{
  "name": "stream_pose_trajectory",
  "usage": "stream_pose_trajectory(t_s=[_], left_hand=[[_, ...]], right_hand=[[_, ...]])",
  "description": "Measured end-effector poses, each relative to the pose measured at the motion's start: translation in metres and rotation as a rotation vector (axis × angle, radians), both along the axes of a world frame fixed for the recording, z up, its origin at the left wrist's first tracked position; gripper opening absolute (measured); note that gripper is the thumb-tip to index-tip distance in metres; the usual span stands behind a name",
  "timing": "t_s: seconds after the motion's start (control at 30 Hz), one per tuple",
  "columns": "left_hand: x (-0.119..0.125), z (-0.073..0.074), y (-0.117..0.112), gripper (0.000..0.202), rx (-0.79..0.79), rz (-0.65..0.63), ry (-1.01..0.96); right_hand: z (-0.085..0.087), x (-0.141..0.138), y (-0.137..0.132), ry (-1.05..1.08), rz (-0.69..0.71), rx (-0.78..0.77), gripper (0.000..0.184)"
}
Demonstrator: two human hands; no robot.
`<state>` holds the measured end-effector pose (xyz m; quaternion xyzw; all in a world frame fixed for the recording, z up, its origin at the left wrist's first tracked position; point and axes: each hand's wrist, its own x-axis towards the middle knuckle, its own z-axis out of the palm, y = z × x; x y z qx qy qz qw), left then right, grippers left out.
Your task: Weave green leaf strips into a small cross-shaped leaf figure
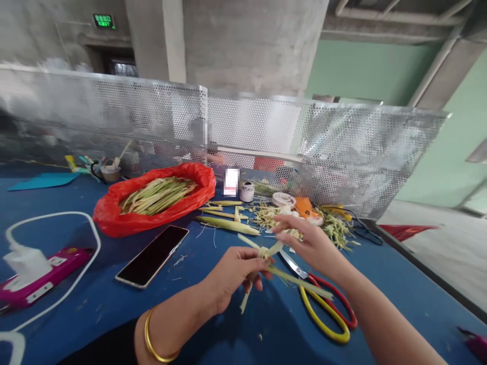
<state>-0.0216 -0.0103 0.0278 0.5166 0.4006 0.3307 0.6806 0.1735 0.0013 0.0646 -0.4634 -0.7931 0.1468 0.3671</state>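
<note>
My left hand (236, 274), with a gold bangle (150, 337) on the wrist, pinches a knotted piece of pale green leaf strips (266, 252) above the blue table (266, 324). Loose strip ends stick out below and to the right of it. My right hand (304, 238) is closed on one strip end of the same knot, just up and to the right. Scissors with red and yellow handles (327, 309) lie on the table under my right forearm.
A red plastic bag (114, 218) full of green leaf strips lies behind at the left. A dark phone (152, 256), a pink power strip (45, 274) with a white charger and cable, leaf scraps (331, 223), tape rolls (247, 191) and a perforated metal screen (342, 147) surround the spot.
</note>
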Motion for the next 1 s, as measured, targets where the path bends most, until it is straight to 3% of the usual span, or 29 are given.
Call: stream_pose_trajectory(t_s=[0.1, 0.23, 0.33, 0.53, 0.67, 0.73, 0.77, 0.83, 0.9, 1.0], left_hand=[[-0.002, 0.001, 0.002, 0.032, -0.024, 0.018, -0.040], [-0.001, -0.002, 0.003, 0.040, -0.065, 0.035, -0.061], [0.001, -0.003, 0.003, 0.032, -0.074, 0.043, -0.023], [0.000, 0.002, 0.002, 0.023, -0.076, 0.084, -0.002], [-0.002, 0.005, 0.003, 0.025, -0.091, 0.177, -0.035], [-0.003, 0.005, 0.005, 0.027, -0.086, 0.238, -0.069], [-0.004, 0.006, 0.007, 0.027, -0.077, 0.267, -0.087], [-0.005, 0.006, 0.009, 0.027, -0.049, 0.316, -0.122], [-0.005, 0.005, 0.011, 0.025, -0.024, 0.345, -0.156], [-0.003, 0.004, 0.010, 0.026, -0.003, 0.345, -0.198]], right_hand=[[0.008, 0.005, -0.003, -0.221, 0.152, -0.024, 0.012], [0.006, -0.003, -0.005, -0.326, 0.191, 0.061, 0.021], [0.001, -0.007, -0.005, -0.374, 0.208, 0.161, 0.022], [-0.002, -0.007, 0.001, -0.434, 0.092, 0.343, 0.023], [0.012, -0.010, -0.021, -0.221, -0.137, 0.509, 0.016], [0.020, -0.017, -0.042, -0.037, -0.301, 0.495, 0.015], [0.022, -0.021, -0.052, -0.002, -0.314, 0.509, 0.014], [0.016, -0.033, -0.066, -0.072, -0.202, 0.434, 0.018], [-0.001, -0.044, -0.069, -0.185, -0.110, 0.238, 0.019], [-0.036, -0.058, -0.056, -0.148, -0.150, 0.045, 0.017]])
